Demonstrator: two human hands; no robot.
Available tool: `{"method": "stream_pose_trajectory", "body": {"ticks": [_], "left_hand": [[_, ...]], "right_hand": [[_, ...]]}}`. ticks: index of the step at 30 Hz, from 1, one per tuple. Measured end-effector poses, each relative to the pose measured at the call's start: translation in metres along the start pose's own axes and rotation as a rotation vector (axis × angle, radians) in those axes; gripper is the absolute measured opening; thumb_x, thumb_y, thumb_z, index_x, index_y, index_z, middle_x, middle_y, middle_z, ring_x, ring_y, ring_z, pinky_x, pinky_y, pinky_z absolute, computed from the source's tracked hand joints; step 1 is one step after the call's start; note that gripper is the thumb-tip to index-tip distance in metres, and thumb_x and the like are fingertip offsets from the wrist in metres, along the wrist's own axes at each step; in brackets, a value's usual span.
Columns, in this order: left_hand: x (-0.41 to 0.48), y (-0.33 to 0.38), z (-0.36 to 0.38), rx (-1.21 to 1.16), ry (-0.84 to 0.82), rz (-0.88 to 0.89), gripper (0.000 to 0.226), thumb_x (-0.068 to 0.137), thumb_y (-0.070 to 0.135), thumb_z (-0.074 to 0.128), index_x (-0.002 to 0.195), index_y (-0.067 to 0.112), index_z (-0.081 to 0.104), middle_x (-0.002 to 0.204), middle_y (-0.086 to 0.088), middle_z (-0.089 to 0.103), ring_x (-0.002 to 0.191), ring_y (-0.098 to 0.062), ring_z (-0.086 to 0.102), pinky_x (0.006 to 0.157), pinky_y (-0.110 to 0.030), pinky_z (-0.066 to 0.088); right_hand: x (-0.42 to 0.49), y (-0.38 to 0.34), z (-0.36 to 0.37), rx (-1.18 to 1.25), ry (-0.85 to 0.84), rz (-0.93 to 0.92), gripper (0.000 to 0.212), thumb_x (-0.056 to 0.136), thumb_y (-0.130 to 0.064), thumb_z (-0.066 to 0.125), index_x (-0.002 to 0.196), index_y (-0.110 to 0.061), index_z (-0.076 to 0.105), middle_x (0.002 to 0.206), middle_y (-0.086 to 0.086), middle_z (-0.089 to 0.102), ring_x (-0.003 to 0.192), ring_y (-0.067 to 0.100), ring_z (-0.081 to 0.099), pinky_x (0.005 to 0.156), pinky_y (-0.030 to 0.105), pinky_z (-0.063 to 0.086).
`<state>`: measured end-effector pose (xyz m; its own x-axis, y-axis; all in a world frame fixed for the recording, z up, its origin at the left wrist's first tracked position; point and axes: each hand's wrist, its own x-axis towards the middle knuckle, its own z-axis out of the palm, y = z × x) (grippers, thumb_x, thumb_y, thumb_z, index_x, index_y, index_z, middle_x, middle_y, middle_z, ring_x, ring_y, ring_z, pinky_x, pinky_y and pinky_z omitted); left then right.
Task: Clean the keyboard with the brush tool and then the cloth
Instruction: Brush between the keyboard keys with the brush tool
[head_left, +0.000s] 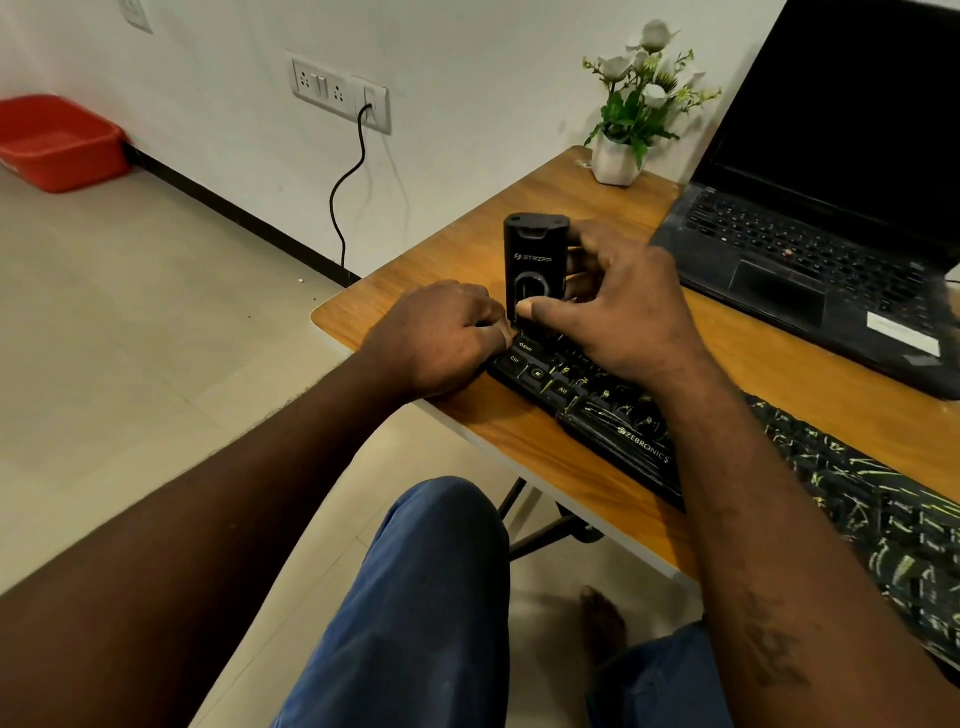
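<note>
Head view: brushing seems underway; right hand (618, 317) clasps brush tool (535, 260) upright on keyboard (644, 447); left hand (436, 338) grip unclear; wiping remains.

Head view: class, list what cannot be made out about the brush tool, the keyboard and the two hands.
Brush tool: lower end hidden behind the thumb of the right hand; bristles unseen.
Keyboard: middle covered by the right forearm; far end blurred, cut off by the right edge.
Left hand: fingers curled under, hidden by its own back; whether they pinch the tool cannot be told.
Laptop: cut off by the top and right edges.
</note>
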<state>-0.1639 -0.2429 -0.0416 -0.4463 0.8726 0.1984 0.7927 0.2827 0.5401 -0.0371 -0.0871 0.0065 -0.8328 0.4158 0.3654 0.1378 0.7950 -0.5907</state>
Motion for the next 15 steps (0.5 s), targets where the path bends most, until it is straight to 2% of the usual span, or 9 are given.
{"method": "stream_pose_trajectory", "body": {"ticks": [3, 6, 9, 12, 15], "left_hand": [[0.0011, -0.0007, 0.0009, 0.023, -0.002, -0.009, 0.029, 0.088, 0.048, 0.039, 0.081, 0.029, 0.06, 0.084, 0.01, 0.054, 0.086, -0.016, 0.052, 0.074, -0.038, 0.04], [0.0019, -0.0027, 0.001, 0.034, -0.009, -0.014, 0.026, 0.088, 0.048, 0.04, 0.079, 0.032, 0.059, 0.084, 0.01, 0.054, 0.088, -0.016, 0.052, 0.075, -0.038, 0.038], [0.0015, -0.0014, 0.0012, 0.023, -0.01, -0.002, 0.031, 0.086, 0.046, 0.039, 0.076, 0.027, 0.061, 0.082, 0.008, 0.054, 0.083, -0.017, 0.053, 0.075, -0.042, 0.043], [0.0012, 0.0, 0.0004, 0.012, -0.006, -0.005, 0.03, 0.085, 0.048, 0.037, 0.073, 0.029, 0.058, 0.081, 0.008, 0.054, 0.082, -0.018, 0.053, 0.074, -0.043, 0.045], [0.0016, -0.0011, 0.001, 0.031, -0.002, -0.015, 0.029, 0.085, 0.05, 0.037, 0.073, 0.033, 0.058, 0.083, 0.009, 0.055, 0.086, -0.017, 0.053, 0.079, -0.041, 0.043]], "right_hand": [[0.0036, 0.0027, 0.0002, -0.033, 0.039, 0.021, 0.065, 0.078, -0.034, 0.089, 0.136, -0.028, 0.061, 0.112, -0.01, 0.072, 0.087, 0.0, 0.068, 0.075, 0.02, 0.059], [0.0085, 0.007, 0.002, -0.11, 0.142, 0.063, 0.068, 0.078, -0.036, 0.088, 0.138, -0.026, 0.059, 0.12, -0.005, 0.073, 0.097, 0.007, 0.069, 0.078, 0.027, 0.061], [0.0037, 0.002, -0.0005, -0.058, 0.044, 0.04, 0.063, 0.078, -0.034, 0.089, 0.135, -0.027, 0.062, 0.112, -0.012, 0.071, 0.092, 0.002, 0.068, 0.079, 0.022, 0.059], [0.0007, -0.0018, -0.0018, -0.021, -0.03, 0.015, 0.058, 0.078, -0.032, 0.089, 0.131, -0.027, 0.065, 0.112, -0.013, 0.072, 0.089, -0.002, 0.068, 0.079, 0.025, 0.061], [0.0083, 0.0077, -0.0021, -0.103, 0.121, 0.081, 0.061, 0.079, -0.033, 0.089, 0.133, -0.024, 0.063, 0.119, -0.005, 0.073, 0.097, 0.008, 0.07, 0.079, 0.027, 0.06]]}}
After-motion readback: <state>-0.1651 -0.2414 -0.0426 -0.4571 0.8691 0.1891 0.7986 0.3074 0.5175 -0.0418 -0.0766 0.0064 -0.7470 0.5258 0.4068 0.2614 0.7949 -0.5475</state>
